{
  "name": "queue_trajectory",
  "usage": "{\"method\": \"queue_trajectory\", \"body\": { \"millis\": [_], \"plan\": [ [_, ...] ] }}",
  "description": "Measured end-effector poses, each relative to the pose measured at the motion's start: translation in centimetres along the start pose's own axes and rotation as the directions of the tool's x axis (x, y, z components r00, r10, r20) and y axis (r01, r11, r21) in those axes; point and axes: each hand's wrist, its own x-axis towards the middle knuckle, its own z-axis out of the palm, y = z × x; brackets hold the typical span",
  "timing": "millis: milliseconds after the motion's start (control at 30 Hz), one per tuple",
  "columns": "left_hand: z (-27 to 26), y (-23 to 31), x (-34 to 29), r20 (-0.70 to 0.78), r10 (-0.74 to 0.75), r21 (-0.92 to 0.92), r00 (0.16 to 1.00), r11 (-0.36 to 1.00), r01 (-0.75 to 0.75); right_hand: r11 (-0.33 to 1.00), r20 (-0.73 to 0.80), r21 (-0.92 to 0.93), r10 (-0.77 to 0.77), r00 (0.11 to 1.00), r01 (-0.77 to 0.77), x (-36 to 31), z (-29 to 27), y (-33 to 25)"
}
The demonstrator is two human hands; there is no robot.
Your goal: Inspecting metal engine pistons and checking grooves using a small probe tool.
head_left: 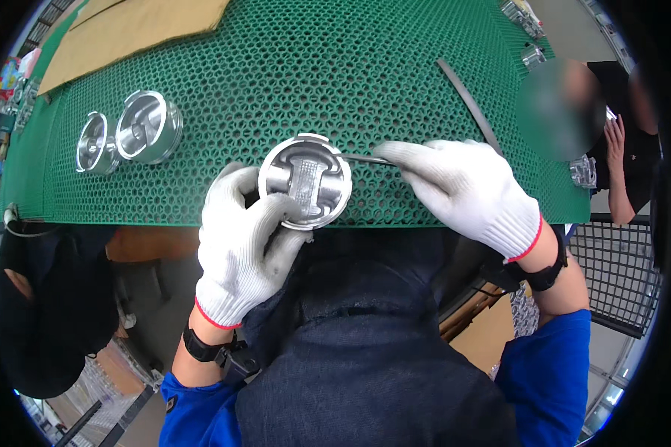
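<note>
Both my hands wear white knit gloves with red cuffs. My left hand [250, 231] is closed around a silver engine piston [304, 179], fingers on its left side and thumb at its lower rim. The piston's hollow underside faces up, near the front edge of the green mat. In my right hand [462, 186] is a thin dark metal tool [365, 158], pinched between thumb and fingers. Its tip meets the piston's upper right rim; the rest is hidden in the glove, so its exact kind does not show.
Two more pistons, a larger one [147, 128] and another [95, 145], stand at left on the green honeycomb mat [313, 74]. Cardboard [134, 30] lies far left. A long flat grey strip [470, 104] rests at right. Co-workers stand right [634, 149] and left [48, 313].
</note>
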Motion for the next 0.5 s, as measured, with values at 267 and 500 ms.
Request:
{"method": "queue_trajectory", "body": {
  "millis": [267, 500],
  "plan": [
    [0.2, 0.5, -0.3, -0.020, -0.049, 0.011, 0.999, 0.999, 0.050, 0.967, 0.271, 0.228, 0.046, 0.961, -0.111, -1.9, -1.5, -2.8],
    [0.6, 0.2, 0.0, -0.034, -0.033, 0.031, 0.999, 0.999, 0.034, 0.978, 0.096, 0.177, 0.096, 0.991, -0.112, -2.4, -0.4, -1.5]
  ]
}}
